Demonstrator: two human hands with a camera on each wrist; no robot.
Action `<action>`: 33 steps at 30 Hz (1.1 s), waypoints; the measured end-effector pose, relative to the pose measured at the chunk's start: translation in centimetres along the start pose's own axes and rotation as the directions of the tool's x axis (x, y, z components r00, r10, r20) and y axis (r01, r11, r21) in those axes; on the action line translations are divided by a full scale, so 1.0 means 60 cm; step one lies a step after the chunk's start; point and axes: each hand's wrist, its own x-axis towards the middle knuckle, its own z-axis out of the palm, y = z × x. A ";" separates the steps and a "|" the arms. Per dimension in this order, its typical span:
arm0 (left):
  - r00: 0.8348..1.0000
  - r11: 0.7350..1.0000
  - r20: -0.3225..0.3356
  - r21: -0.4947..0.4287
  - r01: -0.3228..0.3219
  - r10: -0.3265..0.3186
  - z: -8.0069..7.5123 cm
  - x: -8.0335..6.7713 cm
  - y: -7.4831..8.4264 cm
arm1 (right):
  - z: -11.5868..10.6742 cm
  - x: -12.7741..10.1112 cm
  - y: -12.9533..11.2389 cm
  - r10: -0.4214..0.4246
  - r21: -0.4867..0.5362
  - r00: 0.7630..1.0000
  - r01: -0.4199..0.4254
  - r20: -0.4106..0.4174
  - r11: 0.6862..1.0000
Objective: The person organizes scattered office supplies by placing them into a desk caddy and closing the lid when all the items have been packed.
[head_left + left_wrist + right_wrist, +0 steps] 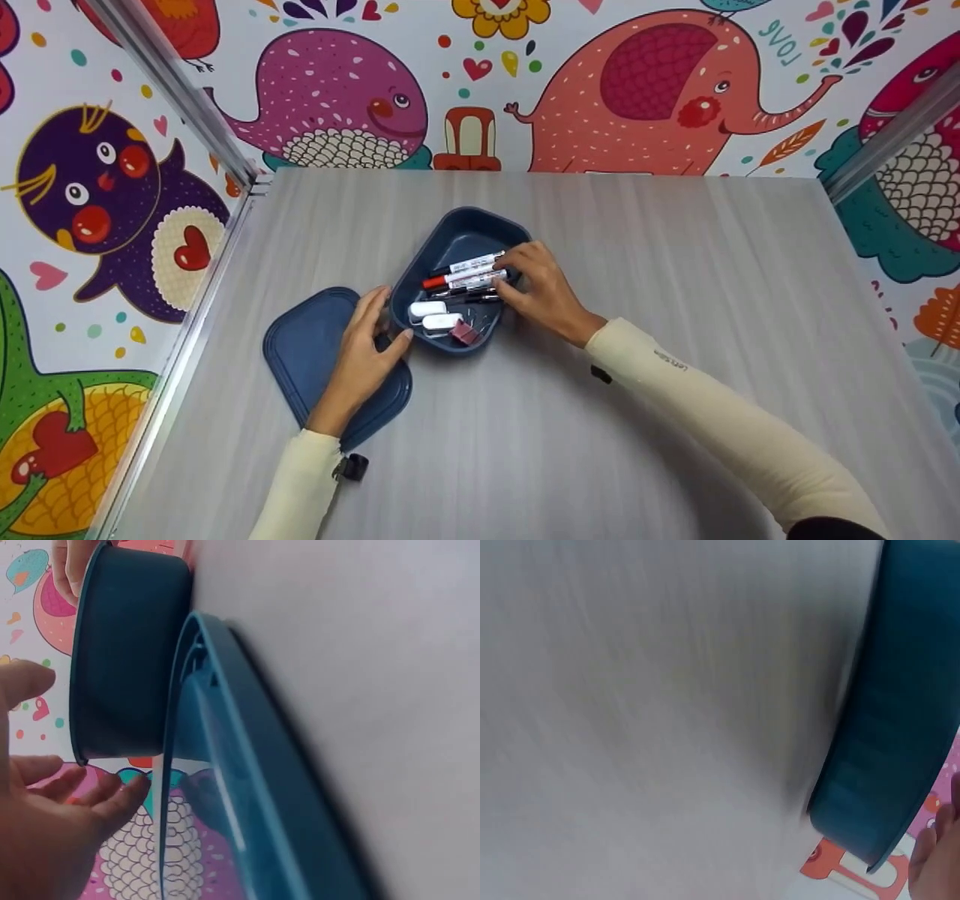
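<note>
A dark blue box (457,240) sits mid-table, its lid (307,352) lying flat just to its left, leaving the box open; the left hand (364,352), fingers relaxed, steadies the box's near-left rim; the right hand (540,289) reaches in from the right, fingertips pinching the markers (465,271) beside two white erasers (435,315)

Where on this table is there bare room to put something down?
Bare room: the table right of the blue box, the strip behind it up to the wall, and the front between the sleeves. Crowded: the box, full of markers, the lid beside it, and both hands.
</note>
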 end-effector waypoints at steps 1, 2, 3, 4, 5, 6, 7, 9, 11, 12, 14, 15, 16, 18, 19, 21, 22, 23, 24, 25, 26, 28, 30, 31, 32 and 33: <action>1.000 1.000 -0.009 0.020 -0.002 0.003 -0.001 -0.002 0.002 | 0.001 -0.004 -0.004 -0.003 -0.004 1.000 0.003 -0.009 1.000; 1.000 0.999 -0.018 0.038 -0.003 0.004 -0.001 -0.005 0.003 | 0.002 -0.007 -0.007 -0.012 -0.009 1.000 0.011 -0.020 1.000; 1.000 0.999 -0.028 0.053 -0.003 0.004 -0.001 -0.007 0.005 | 0.003 -0.010 -0.011 -0.022 -0.013 0.999 0.022 -0.029 1.000; 0.999 0.998 -0.038 0.067 -0.005 0.008 -0.001 -0.009 0.007 | 0.004 -0.013 -0.013 -0.032 -0.017 0.999 0.031 -0.037 0.999; 0.999 0.997 -0.048 0.078 -0.005 0.009 -0.001 -0.011 0.009 | 0.004 -0.016 -0.016 -0.041 -0.023 0.998 0.040 -0.043 0.999; 0.998 0.996 -0.060 0.088 -0.001 0.007 0.000 -0.013 0.010 | 0.005 -0.018 -0.018 -0.050 -0.030 0.998 0.049 -0.045 0.998; 0.997 0.995 -0.071 0.095 0.002 0.005 0.000 -0.015 0.012 | 0.005 -0.020 -0.021 -0.058 -0.037 0.997 0.057 -0.046 0.998; 0.996 0.993 -0.094 0.113 0.015 -0.004 0.002 -0.020 0.015 | 0.006 -0.023 -0.026 -0.071 -0.048 0.996 0.069 -0.047 0.996; 0.993 0.990 -0.119 0.139 0.033 -0.016 0.004 -0.027 0.016 | 0.007 -0.027 -0.033 -0.083 -0.057 0.995 0.080 -0.047 0.995; 0.991 0.987 -0.132 0.153 0.040 -0.019 0.004 -0.030 0.018 | 0.007 -0.028 -0.036 -0.088 -0.060 0.995 0.085 -0.048 0.995; 0.987 0.982 -0.156 0.182 0.056 -0.028 0.005 -0.038 0.019 | 0.008 -0.031 -0.043 -0.100 -0.060 0.994 0.097 -0.048 0.994; 0.985 0.979 -0.169 0.193 0.066 -0.033 0.006 -0.042 0.021 | 0.009 -0.033 -0.048 -0.105 -0.058 0.993 0.102 -0.045 0.993; 0.983 0.976 -0.181 0.203 0.075 -0.038 0.006 -0.045 0.023 | 0.010 -0.035 -0.052 -0.110 -0.053 0.993 0.108 -0.042 0.993; 0.978 0.971 -0.202 0.219 0.092 -0.047 0.006 -0.053 0.027 | 0.011 -0.039 -0.060 -0.116 -0.039 0.993 0.115 -0.030 0.993; 0.976 0.969 -0.210 0.222 0.106 -0.059 0.005 -0.058 0.029 | 0.012 -0.040 -0.065 -0.120 -0.032 0.993 0.119 -0.023 0.992; 0.972 0.965 -0.221 0.226 0.132 -0.081 0.003 -0.067 0.034 | 0.015 -0.043 -0.073 -0.129 -0.013 0.992 0.129 -0.007 0.992; 0.970 0.963 -0.225 0.227 0.146 -0.094 0.002 -0.071 0.036 | 0.017 -0.044 -0.076 -0.134 -0.007 0.991 0.134 0.001 0.991; 0.968 0.961 -0.227 0.227 0.157 -0.105 0.000 -0.076 0.038 | 0.019 -0.045 -0.080 -0.141 -0.002 0.990 0.141 0.007 0.990; 0.967 0.960 -0.228 0.226 0.166 -0.114 -0.001 -0.080 0.039 | 0.021 -0.046 -0.083 -0.148 0.002 0.989 0.148 0.012 0.989; 0.966 0.958 -0.228 0.227 0.176 -0.124 -0.002 -0.084 0.040 | 0.023 -0.047 -0.086 -0.153 0.004 0.988 0.153 0.016 0.988; 0.965 0.957 -0.231 0.228 0.182 -0.128 -0.004 -0.088 0.041 | 0.025 -0.048 -0.089 -0.159 0.007 0.987 0.159 0.020 0.987; 0.963 0.955 -0.235 0.230 0.185 -0.130 -0.007 -0.094 0.043 | 0.029 -0.049 -0.096 -0.170 0.006 0.985 0.170 0.024 0.985; 0.963 0.955 -0.240 0.237 0.180 -0.122 -0.010 -0.101 0.045 | 0.033 -0.049 -0.105 -0.186 0.011 0.982 0.186 0.025 0.982; 0.963 0.953 -0.243 0.242 0.180 -0.120 -0.011 -0.104 0.046 | 0.035 -0.049 -0.110 -0.195 0.014 0.980 0.195 0.027 0.981; 0.962 0.952 -0.247 0.247 0.179 -0.117 -0.013 -0.108 0.046 | 0.037 -0.049 -0.114 -0.207 0.019 0.978 0.206 0.028 0.978; 0.961 0.950 -0.251 0.253 0.181 -0.116 -0.014 -0.111 0.047 | 0.040 -0.050 -0.119 -0.215 0.031 0.976 0.214 0.034 0.976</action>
